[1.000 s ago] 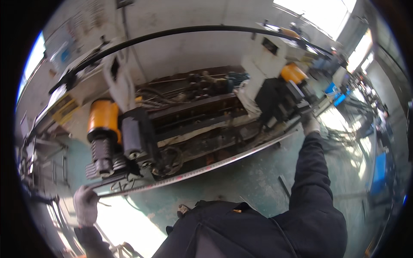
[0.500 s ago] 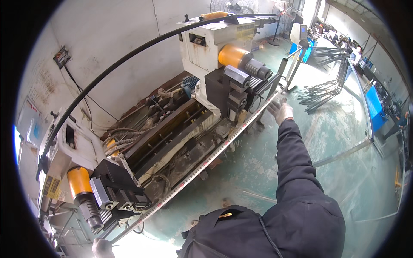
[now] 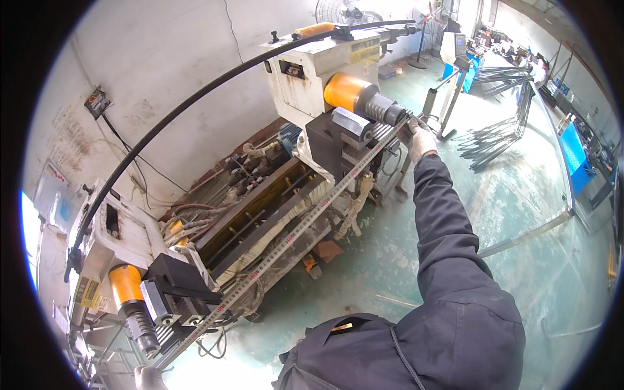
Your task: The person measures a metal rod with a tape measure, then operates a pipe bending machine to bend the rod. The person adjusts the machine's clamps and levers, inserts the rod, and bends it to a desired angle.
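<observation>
A long measuring tape with red marks runs slantwise across the front of a two-headed machine. Its far end meets my right hand, in a pale glove, with the fingers closed on it beside the far head's grey ribbed spindle. My left hand, also gloved, is at the tape's near end by the lower picture edge. That hand is partly cut off, but it appears closed around the tape. Below the near head's orange cylinder, the tape passes close to dark clamp blocks.
A black hose arches over both white machine heads. Beyond my right arm, bundles of dark rods lie by a metal frame on the green floor. A control box on a post and a fan stand farther back.
My right hand has moved slightly left and up, toward the far spindle, and its fingers have closed. The tape has shifted in toward the machine. My left hand has moved little.
</observation>
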{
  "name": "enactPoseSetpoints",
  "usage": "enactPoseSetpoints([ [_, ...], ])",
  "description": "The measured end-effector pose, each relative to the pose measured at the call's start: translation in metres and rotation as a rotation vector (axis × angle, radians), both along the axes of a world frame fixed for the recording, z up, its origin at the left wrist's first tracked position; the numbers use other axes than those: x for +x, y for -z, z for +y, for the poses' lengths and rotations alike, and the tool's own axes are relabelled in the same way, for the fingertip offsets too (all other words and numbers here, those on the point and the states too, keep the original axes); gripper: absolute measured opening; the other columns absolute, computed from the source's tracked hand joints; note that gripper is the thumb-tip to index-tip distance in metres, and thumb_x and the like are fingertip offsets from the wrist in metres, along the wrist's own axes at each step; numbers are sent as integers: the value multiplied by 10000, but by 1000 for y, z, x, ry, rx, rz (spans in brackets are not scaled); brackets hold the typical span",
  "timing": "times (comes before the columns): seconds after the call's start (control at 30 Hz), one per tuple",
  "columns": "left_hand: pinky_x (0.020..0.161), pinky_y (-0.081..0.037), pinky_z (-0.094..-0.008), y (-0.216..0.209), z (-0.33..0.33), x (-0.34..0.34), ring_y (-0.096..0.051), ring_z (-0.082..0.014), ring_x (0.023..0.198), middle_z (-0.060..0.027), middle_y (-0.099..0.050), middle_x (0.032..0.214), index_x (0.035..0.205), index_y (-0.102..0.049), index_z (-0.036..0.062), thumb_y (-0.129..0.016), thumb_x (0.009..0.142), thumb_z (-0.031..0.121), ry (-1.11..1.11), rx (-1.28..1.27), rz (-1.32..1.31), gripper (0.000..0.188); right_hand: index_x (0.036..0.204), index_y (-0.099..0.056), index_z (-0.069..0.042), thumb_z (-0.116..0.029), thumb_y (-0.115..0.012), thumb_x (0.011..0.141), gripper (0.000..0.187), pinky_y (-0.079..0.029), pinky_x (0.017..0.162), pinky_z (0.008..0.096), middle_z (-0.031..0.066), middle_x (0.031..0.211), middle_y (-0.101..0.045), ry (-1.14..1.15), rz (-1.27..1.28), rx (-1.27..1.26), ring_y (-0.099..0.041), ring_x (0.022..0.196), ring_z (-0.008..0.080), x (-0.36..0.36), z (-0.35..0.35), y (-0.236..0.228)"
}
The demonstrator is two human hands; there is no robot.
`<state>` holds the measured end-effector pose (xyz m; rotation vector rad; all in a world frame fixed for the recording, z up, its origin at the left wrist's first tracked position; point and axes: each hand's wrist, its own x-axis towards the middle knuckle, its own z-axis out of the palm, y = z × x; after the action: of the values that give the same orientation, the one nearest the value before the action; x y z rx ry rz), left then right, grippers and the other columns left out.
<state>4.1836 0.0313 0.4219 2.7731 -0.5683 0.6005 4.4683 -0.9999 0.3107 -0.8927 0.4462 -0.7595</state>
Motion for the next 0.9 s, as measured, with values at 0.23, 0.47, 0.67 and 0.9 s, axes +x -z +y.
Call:
enactPoseSetpoints([
  [0.23, 693, -552, -423, -7, -25, -1, -689, -301, 792, -62, -748, 948, 1212, -797, 117, -713, 1009, 19, -71, 110, -120, 241, 1405, -747, -80, -184, -731, 1176, 252, -719, 927, 433, 72, 1205, -820, 90, 94, -114, -809, 1001, 235, 14, -3, 4],
  [0.47, 696, -548, -432, 4, -13, 0, -688, -291, 792, -80, -726, 912, 1051, -814, 104, -782, 1034, 70, -174, -77, -47, 49, 1357, -759, -70, -133, -723, 1173, 198, -708, 926, 417, 73, 1170, -813, 69, 11, -73, -791, 988, 229, 15, -3, 13],
  [0.67, 733, -547, -461, 14, -8, 0, -681, -326, 818, -111, -719, 918, 993, -818, 98, -835, 993, 56, -244, -63, -73, 45, 1312, -766, -63, -97, -725, 1160, 161, -711, 927, 427, 68, 1158, -812, 48, -147, 78, -792, 1007, 241, 15, -4, 21],
  [0.9, 771, -561, -490, 22, -8, -1, -697, -364, 852, -138, -727, 938, 996, -831, 106, -844, 976, 81, -269, -39, -112, 35, 1300, -768, -74, -91, -738, 1151, 153, -719, 912, 423, 65, 1137, -820, 65, -150, 129, -796, 982, 238, 30, -10, 27],
])
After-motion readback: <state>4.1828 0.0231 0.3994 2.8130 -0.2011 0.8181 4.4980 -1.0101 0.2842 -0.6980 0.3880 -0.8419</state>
